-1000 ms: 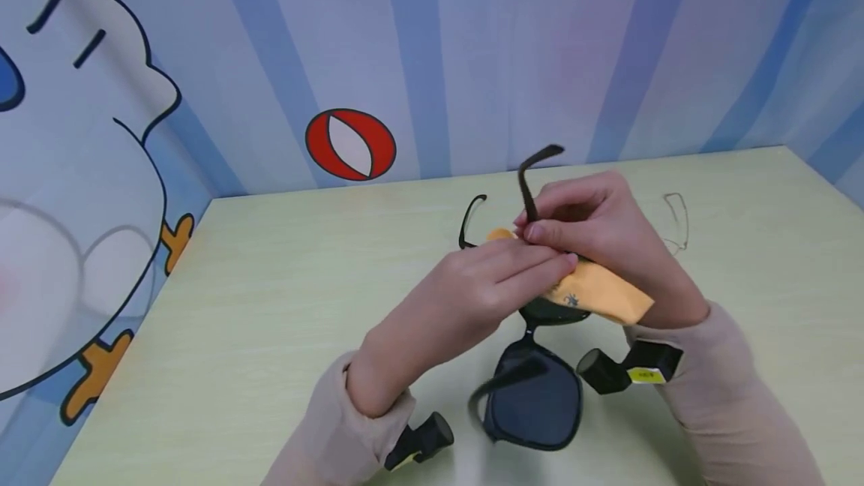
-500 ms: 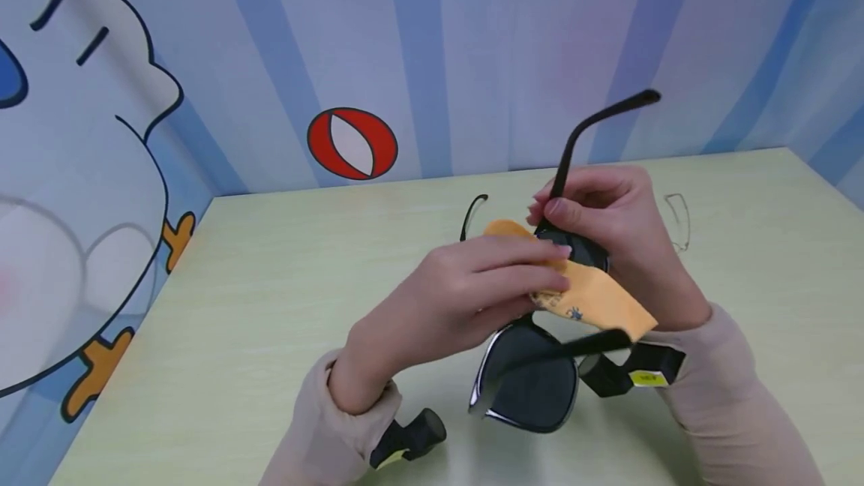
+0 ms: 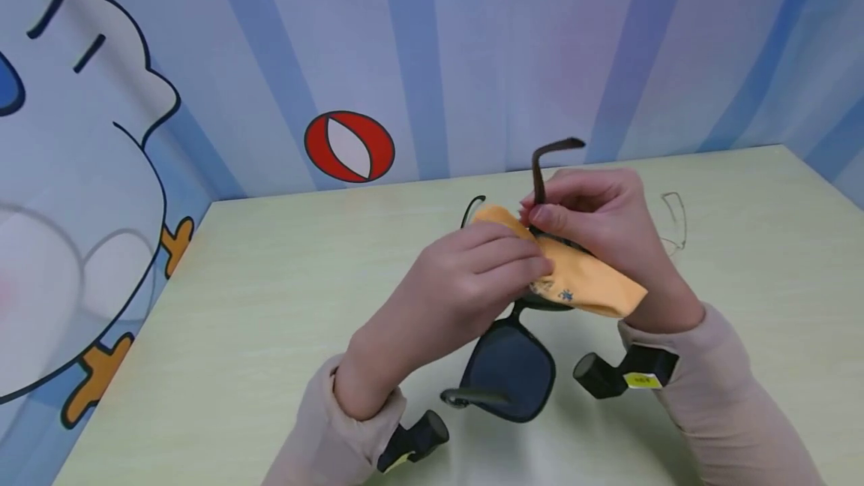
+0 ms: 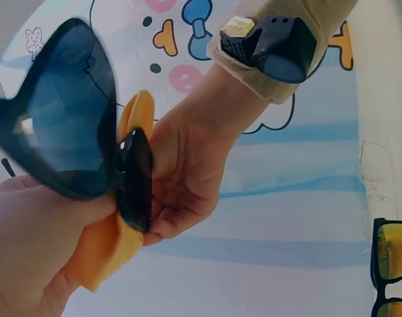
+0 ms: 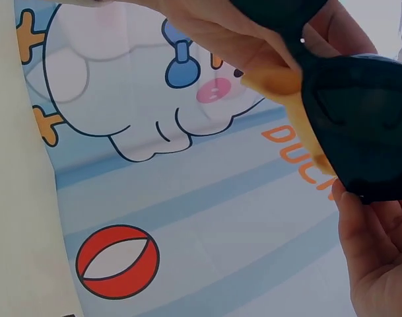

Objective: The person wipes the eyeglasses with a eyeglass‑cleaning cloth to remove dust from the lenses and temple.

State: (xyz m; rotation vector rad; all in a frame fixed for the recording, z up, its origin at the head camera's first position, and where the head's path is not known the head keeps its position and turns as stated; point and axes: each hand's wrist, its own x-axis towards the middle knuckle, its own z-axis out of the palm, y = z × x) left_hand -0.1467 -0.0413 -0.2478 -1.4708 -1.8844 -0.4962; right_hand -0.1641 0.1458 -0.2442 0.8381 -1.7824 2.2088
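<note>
A pair of black sunglasses (image 3: 509, 370) with dark lenses is held up over the table, its temples unfolded. My right hand (image 3: 601, 223) pinches the frame at the far end, where one temple (image 3: 550, 152) points up. My left hand (image 3: 466, 276) holds an orange cloth (image 3: 594, 280) folded over the lens nearest the right hand. In the left wrist view the cloth (image 4: 105, 254) wraps both sides of that lens, fingers pressing on it. The other lens (image 5: 300, 13) hangs free of the cloth, toward me.
On the pale table (image 3: 270, 306), behind my left hand, shows a thin black temple (image 3: 472, 208) of another pair. Yellow-lensed glasses (image 4: 395, 251) appear in the left wrist view. Thin wire glasses (image 3: 677, 220) lie at the right. A printed backdrop (image 3: 472, 58) rises behind the table.
The sunglasses tilted up and then back, the raised temple rising and dropping again. My left hand and the cloth have shifted slightly left along the lens; both hands keep their hold.
</note>
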